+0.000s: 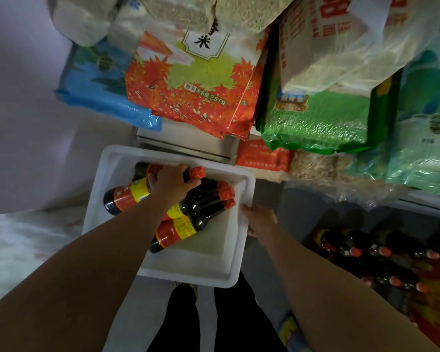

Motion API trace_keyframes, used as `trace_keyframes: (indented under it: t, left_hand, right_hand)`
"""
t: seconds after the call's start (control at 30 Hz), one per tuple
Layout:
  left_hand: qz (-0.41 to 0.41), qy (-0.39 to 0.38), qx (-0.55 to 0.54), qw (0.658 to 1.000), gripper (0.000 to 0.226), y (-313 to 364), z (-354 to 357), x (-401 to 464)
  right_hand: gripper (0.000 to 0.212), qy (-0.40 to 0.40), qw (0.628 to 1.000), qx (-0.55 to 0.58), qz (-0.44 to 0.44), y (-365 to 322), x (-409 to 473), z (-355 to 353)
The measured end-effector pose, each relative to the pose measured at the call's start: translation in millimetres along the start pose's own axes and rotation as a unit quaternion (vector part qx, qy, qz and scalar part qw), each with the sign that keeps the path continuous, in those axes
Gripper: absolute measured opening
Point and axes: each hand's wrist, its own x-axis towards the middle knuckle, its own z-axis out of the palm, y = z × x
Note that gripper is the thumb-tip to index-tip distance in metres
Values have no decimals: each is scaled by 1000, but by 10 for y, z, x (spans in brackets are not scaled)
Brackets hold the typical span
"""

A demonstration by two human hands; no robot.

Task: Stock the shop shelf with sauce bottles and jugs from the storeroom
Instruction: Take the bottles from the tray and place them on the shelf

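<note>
Curling over a sauce bottle (pixel 150 171) in the white tub (pixel 188 271), the left hand (pixel 173 182) grips it — the right hand's (pixel 261 219) fingers clasp the tub's rim beside the bottle caps.

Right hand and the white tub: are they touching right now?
Touching. The head view shows the right hand gripping the white tub's right rim, thumb on the top edge, fingers going down its outer side.

My left hand (pixel 174 182) grips a sauce bottle (pixel 163 171) inside the white foam box (pixel 188 271), where three more bottles (pixel 183 228) lie. My right hand (pixel 261 219) holds the box's right rim. Rice bags (pixel 196 92) are stacked above.
</note>
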Motion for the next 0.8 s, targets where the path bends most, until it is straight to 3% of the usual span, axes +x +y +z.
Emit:
trace_keyframes:
  t: [0.13, 0.37, 0.43, 0.5, 0.63, 0.73, 0.8]
  left_hand:
    - [-2, 14, 24, 1000, 54, 52, 15, 1]
    - [160, 21, 60, 985, 38, -187, -185, -148]
    - [186, -10, 30, 982, 35, -240, -313, -257]
    - [186, -32, -7, 982, 31, -265, -456, -386]
    - [159, 0, -115, 981, 20, -271, -844, -681]
    - [156, 16, -209, 965, 21, -267, -1069, -946]
    - [173, 28, -262, 949, 21, -210, -1202, -1168]
  right_hand:
    - [19, 13, 1000, 20, 5, 25, 12, 0]
    - [28, 20, 1000, -2, -12, 27, -2, 17]
    - [42, 30, 999, -11, -12, -27, -113, 35]
    - [42, 42, 996, -65, -42, -94, -303, 19]
    - [50, 97, 984, -114, -93, -157, -667, 4]
    - [49, 37, 988, -57, -141, -301, -1081, 87]
    - [29, -70, 979, 13, -189, -410, -1417, 179]
